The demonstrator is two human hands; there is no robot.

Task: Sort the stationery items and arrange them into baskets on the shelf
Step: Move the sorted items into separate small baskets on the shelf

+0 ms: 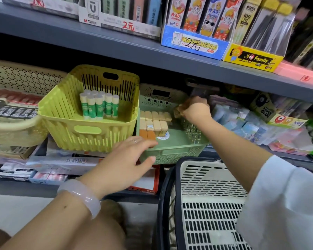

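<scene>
We are partway through filling the green basket (172, 141) on the shelf (152, 53): our right hand (195, 110), its fingers clamped on a tan eraser-like block (178, 110), is over the basket's back right, just beside the rows of tan blocks (156, 121) already packed inside, while our left hand (128, 159), fingers spread and relaxed, rests at its front rim. Next, we judge, the block must be lowered into line with those rows while the basket is steadied. Left of the green basket a yellow basket (87, 123) holds upright glue sticks (99, 107); in front of it stands a dark-rimmed shopping basket (202, 204); above it, boxed pens crowd the upper shelf of what looks like a shop.
</scene>
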